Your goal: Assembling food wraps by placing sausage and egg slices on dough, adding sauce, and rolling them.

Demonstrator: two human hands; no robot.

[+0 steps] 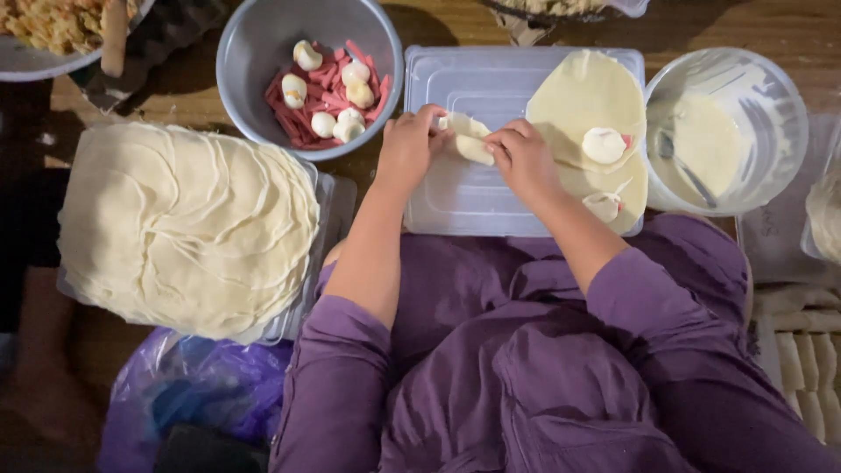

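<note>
both hands on one small folded wrapper roll point(469, 140), which sits on the clear plastic lid point(464, 197) used as a work surface, near its top centre. left hand point(408, 144) fingers curled, pinching the roll's left end. right hand point(523, 158) fingers curled, pinching the right end. the hands are close, almost touching over the roll.

on the same lid, right side: two round pale wrappers point(587, 101) overlapping, each with a halved egg piece point(604, 144) on it; a bit of pink strip is beside the upper one.

above the left hand: grey bowl point(254, 52) holding pink sausage strips point(298, 118) and small egg halves point(350, 123).

right of the lid: clear round tub point(771, 88) with pale batter or paste and a spoon point(688, 166) in it.

left: big stack of thin round wrappers point(184, 228) on a tray. blue-purple plastic bag point(188, 385) below it.

far right, lower edge: finished pale rolls point(806, 350) lined up, partly cut off by the frame. top left: plate of yellowish food point(53, 26), kind unclear.

purple sleeves point(350, 368) are pushed up to the elbows. everything rests on a wooden floor point(771, 26).
</note>
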